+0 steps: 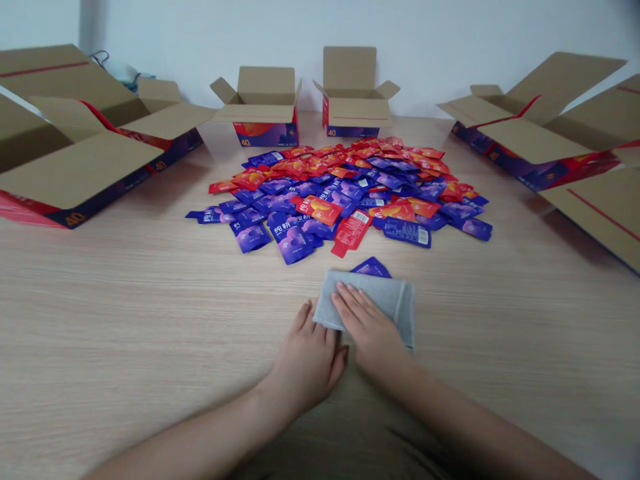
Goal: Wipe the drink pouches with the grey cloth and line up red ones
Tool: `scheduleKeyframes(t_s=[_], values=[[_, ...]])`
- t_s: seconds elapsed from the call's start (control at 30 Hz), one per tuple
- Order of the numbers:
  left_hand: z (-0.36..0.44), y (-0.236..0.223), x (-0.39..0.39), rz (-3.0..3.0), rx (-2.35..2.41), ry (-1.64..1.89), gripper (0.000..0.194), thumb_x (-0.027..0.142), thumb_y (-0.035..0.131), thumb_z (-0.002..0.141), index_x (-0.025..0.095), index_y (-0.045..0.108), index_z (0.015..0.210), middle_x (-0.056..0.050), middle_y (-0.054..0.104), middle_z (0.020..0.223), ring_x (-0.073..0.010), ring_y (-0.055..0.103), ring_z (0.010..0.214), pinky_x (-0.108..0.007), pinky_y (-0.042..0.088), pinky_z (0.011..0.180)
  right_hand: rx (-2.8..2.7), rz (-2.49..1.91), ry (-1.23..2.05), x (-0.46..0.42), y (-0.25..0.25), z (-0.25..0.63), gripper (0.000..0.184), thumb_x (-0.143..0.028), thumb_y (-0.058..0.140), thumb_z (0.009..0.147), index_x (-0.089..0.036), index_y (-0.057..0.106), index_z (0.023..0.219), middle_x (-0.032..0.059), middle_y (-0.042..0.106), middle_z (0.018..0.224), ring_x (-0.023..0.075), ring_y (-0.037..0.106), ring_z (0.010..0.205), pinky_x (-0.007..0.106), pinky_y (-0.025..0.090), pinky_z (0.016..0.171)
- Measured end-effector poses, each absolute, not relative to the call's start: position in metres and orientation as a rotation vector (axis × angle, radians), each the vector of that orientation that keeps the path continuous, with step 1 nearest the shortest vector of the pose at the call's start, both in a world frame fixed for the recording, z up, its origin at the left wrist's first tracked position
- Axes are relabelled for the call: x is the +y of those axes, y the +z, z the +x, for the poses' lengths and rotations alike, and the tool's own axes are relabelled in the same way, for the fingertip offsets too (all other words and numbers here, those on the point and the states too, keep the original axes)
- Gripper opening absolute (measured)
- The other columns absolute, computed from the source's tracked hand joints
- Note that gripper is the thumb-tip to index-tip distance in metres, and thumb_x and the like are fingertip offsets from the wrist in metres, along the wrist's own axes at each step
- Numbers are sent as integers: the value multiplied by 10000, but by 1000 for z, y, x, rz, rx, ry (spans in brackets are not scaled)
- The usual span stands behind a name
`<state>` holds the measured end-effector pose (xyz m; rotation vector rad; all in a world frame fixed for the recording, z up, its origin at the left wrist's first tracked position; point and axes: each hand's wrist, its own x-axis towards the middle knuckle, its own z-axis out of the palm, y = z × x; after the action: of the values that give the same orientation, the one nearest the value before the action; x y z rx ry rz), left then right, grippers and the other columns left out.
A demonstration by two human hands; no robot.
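A grey folded cloth [364, 301] lies near the middle of the table, with a seam or fold line along its right side. My right hand [375, 333] rests flat on top of it, fingers stretched out together. At the cloth's lower left corner is my left hand [310, 353], palm down with fingers apart. Some of its fingertips are hidden at the cloth's edge, and I cannot tell whether they reach beneath it. A purple packet [373, 267] sticks out from behind the cloth's far edge, its lower part covered.
Beyond my hands spreads a heap of purple and red packets [320, 210] on the wooden table [150, 320]. Two open cartons, a left one [267, 133] and a right one [350, 127], stand behind it. More open cartons flank the table at left [100, 177] and right [540, 150].
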<state>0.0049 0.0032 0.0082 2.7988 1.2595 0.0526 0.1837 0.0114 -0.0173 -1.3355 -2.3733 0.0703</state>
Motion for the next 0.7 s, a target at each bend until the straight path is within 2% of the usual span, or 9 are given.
scheduleKeyframes(t_s=[0.2, 0.27, 0.4, 0.47, 0.6, 0.63, 0.7], values=[[5, 6, 3, 2816, 1264, 103, 632, 407, 389, 925, 45, 361, 1443, -178, 277, 1534, -313, 273, 1413, -450, 266, 1131, -2081, -1648, 57, 30, -17, 216, 731, 51, 332, 682, -47, 428, 1399, 199, 428, 1459, 253, 345, 1384, 509, 347, 1115], [5, 6, 2, 2809, 1270, 98, 620, 406, 391, 924, 39, 392, 1423, -187, 323, 1513, -318, 290, 1406, -452, 260, 1133, -2118, -1590, 28, 24, -19, 209, 728, 41, 339, 697, -74, 422, 1411, 187, 426, 1464, 255, 325, 1393, 516, 352, 1111], [5, 8, 2, 2781, 1266, 46, 554, 394, 418, 918, 48, 497, 1343, -196, 506, 1385, -318, 393, 1349, -458, 238, 1143, -2360, -1324, 76, 8, -15, 184, 669, 2, 364, 708, -69, 494, 1360, 168, 431, 1466, 240, 338, 1387, 446, 367, 1115], [5, 9, 2, 2777, 1264, 42, 559, 396, 421, 917, 56, 484, 1356, -188, 489, 1404, -313, 378, 1360, -453, 242, 1141, -2356, -1352, 104, 12, -12, 187, 667, 10, 349, 704, -55, 502, 1350, 169, 432, 1465, 228, 352, 1381, 427, 363, 1119], [5, 8, 3, 2794, 1266, 103, 638, 415, 414, 914, 51, 371, 1436, -174, 313, 1521, -314, 286, 1408, -448, 261, 1132, -2151, -1586, 52, 24, -11, 202, 660, 44, 298, 709, 13, 487, 1341, 218, 446, 1439, 247, 376, 1367, 460, 359, 1116], [4, 7, 3, 2791, 1268, 110, 637, 414, 414, 913, 49, 375, 1434, -176, 315, 1520, -317, 289, 1406, -451, 262, 1131, -2140, -1593, 37, 23, -12, 200, 648, 41, 300, 717, 17, 489, 1337, 223, 452, 1433, 255, 380, 1364, 464, 366, 1111], [4, 5, 3, 2777, 1258, 106, 589, 402, 420, 912, 56, 448, 1388, -177, 423, 1459, -317, 348, 1376, -460, 251, 1137, -2219, -1503, 44, 16, -12, 190, 630, 30, 322, 732, -11, 505, 1333, 207, 456, 1436, 254, 378, 1365, 451, 375, 1108]])
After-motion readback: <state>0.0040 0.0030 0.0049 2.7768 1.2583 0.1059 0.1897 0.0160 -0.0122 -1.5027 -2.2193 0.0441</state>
